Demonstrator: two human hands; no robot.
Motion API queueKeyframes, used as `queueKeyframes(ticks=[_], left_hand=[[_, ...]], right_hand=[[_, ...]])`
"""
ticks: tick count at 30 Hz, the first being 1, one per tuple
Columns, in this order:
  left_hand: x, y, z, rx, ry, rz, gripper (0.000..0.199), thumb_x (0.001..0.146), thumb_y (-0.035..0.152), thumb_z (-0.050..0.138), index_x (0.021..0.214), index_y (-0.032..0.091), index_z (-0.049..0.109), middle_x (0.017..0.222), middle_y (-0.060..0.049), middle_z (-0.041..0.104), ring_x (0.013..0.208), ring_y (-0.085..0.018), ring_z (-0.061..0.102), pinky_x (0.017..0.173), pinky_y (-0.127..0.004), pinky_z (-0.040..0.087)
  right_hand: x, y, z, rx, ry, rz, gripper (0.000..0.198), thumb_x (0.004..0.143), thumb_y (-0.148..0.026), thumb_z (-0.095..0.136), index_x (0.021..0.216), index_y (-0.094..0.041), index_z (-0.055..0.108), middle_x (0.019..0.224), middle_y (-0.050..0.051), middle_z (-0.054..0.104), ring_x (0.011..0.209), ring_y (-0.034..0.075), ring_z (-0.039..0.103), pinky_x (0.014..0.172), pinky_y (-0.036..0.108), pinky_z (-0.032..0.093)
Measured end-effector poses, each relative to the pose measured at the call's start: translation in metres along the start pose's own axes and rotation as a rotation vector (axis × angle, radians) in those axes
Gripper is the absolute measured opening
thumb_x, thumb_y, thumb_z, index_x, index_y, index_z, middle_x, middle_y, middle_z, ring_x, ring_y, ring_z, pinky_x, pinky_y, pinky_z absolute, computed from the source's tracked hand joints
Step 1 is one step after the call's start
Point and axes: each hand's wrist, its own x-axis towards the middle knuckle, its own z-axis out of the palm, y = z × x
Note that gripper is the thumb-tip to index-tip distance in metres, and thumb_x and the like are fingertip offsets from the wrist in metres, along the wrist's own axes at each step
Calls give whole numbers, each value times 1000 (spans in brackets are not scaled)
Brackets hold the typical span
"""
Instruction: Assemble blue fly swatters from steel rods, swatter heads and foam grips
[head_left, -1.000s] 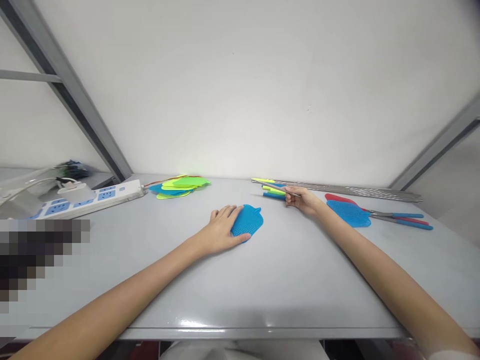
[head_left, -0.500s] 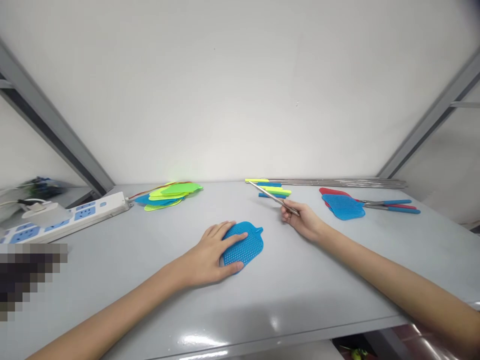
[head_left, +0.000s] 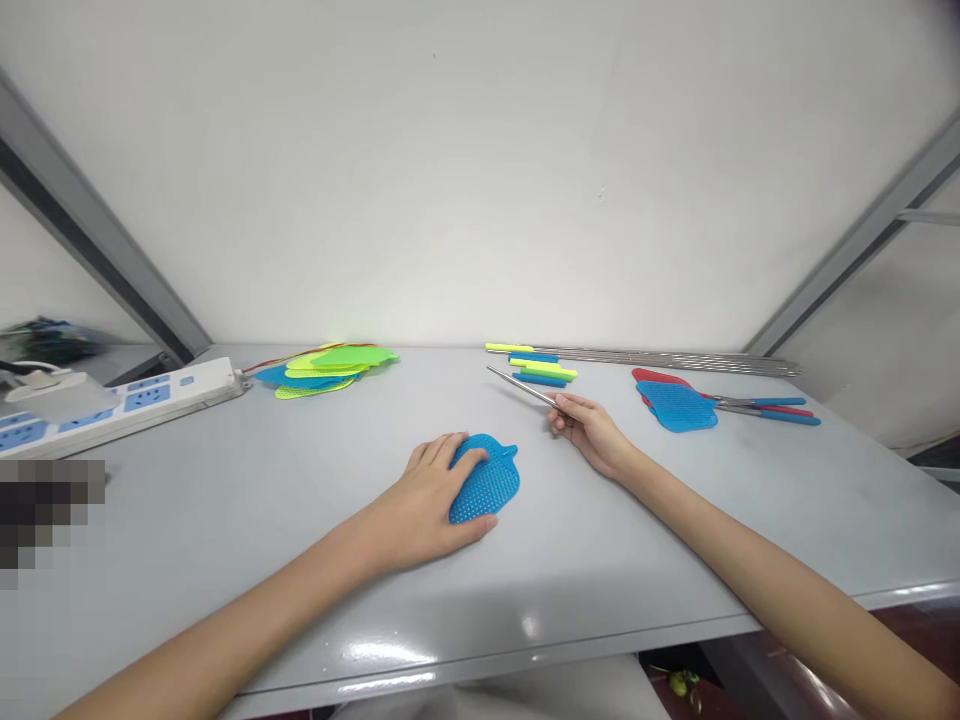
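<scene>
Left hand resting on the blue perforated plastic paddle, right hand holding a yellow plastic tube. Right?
Not quite: the right hand holds a thin silver metal rod, as the head view shows. The left hand does rest on the blue perforated plastic paddle.

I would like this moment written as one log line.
left hand: spread on blue perforated paddle | right hand: holds metal rod | rod and paddle: apart | coloured tubes: near wall

Head-worn view, facing forward and down, table (head_left: 600, 560) close below
</scene>
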Motion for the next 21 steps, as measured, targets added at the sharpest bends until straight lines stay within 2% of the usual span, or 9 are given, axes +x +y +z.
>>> queueKeyframes(ticks=[5, 10, 14, 21], left_hand=[[1, -4, 0, -86, 2, -57, 61, 62, 43, 55, 116, 25, 34, 114, -7, 36, 107, -26, 34, 87, -40, 33], [0, -8, -5, -133, -9, -93, 77, 60, 48, 56, 125, 27, 21, 110, -7, 35, 105, -26, 35, 87, -40, 33], [0, -7, -5, -152, 14, -128, 70, 65, 53, 49, 125, 28, 21, 104, -6, 38, 99, -23, 40, 83, -36, 37], [4, -9, -1, -121, 122, -152, 52, 70, 54, 43, 110, 22, 36, 98, -5, 44, 93, -20, 44, 81, -34, 37]], right_hand=[[0, -4, -7, 21, -98, 58, 25, 70, -28, 56, 93, -18, 58, 71, 2, 55, 57, 8, 45, 60, 24, 39], [-3, -13, -15, -26, -161, 114, 17, 69, -25, 57, 84, -16, 59, 68, 2, 56, 55, 7, 45, 56, 22, 37], [-4, -18, -22, -71, -178, 162, 17, 68, -26, 59, 81, -15, 59, 62, 1, 54, 50, 7, 44, 49, 22, 36], [0, -20, -35, -50, -197, 190, 13, 68, -23, 58, 77, -13, 58, 54, 0, 52, 43, 6, 41, 43, 21, 32]])
